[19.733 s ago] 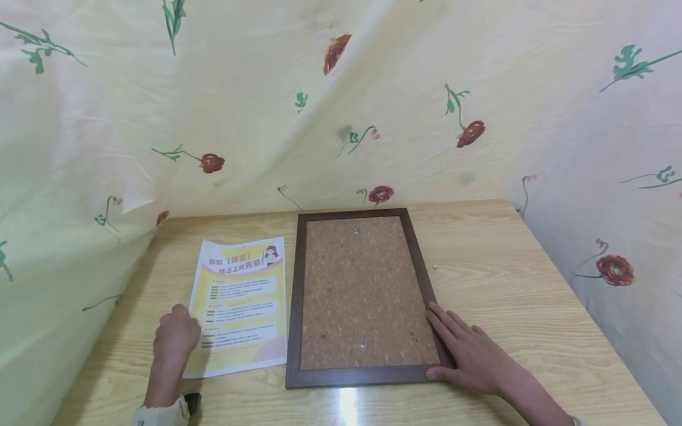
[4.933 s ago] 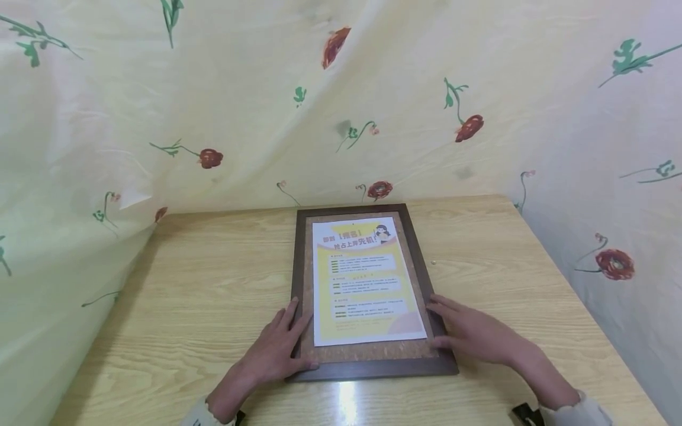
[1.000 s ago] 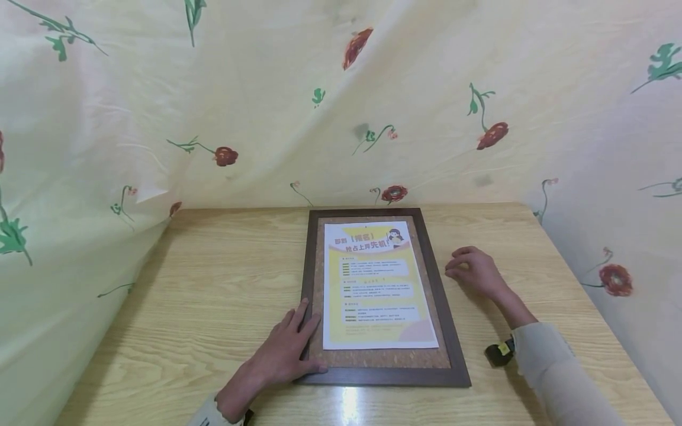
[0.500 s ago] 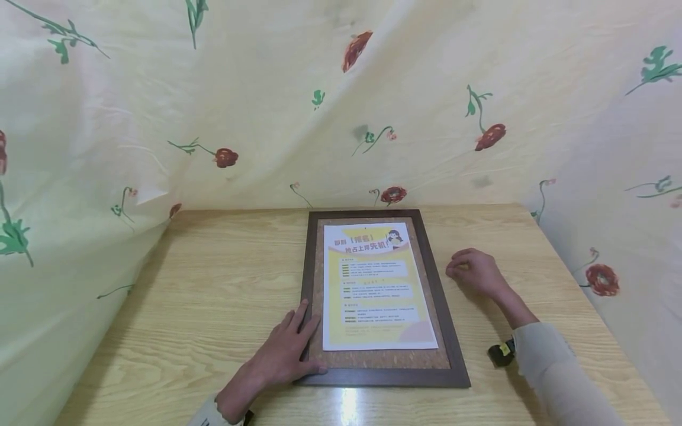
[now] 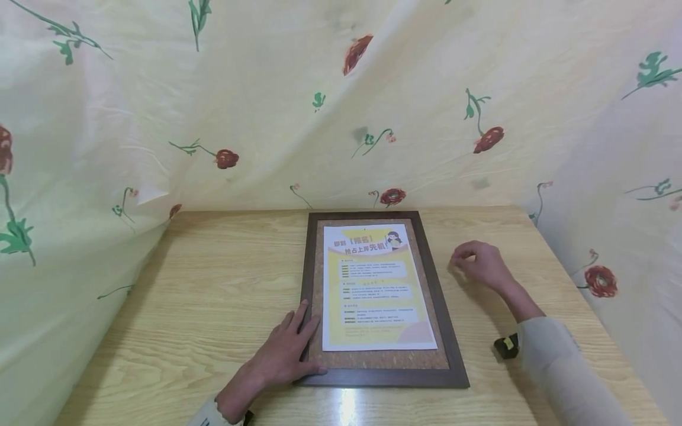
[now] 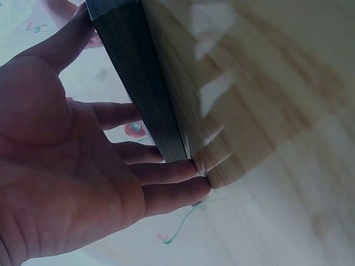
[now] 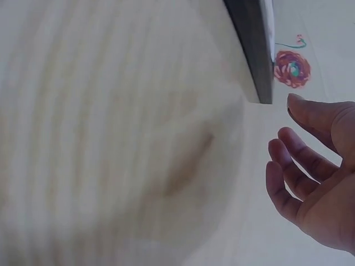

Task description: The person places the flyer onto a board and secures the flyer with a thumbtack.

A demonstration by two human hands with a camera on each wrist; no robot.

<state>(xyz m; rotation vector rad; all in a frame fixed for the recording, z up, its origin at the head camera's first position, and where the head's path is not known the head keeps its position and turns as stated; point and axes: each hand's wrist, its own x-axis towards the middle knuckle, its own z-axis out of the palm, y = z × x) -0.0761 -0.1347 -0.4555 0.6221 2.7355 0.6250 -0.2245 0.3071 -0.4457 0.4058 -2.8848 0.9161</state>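
A sheet of printed paper (image 5: 373, 331), yellow and white, lies on a dark-framed cork board (image 5: 383, 359) on the table. My left hand (image 5: 285, 352) rests at the board's lower left corner, thumb on the bottom edge and fingers along the left side. In the left wrist view its fingertips reach the table beside the dark frame (image 6: 141, 77). To the right of the board, just above the table, my right hand (image 5: 482, 266) brings thumb and forefinger together in a pinch. The tiny pale thing that lay there is hidden at the fingertips; I cannot tell its kind.
A wood-patterned table (image 5: 213, 284) carries the board. Flowered cloth (image 5: 277, 118) hangs behind and at both sides. A small black device (image 5: 506, 346) sits at the right cuff.
Since the oldest frame the paper has moved from the table's left onto the cork board. The right hand has left the frame's edge for the tiny pale thing's spot and now rises slightly.
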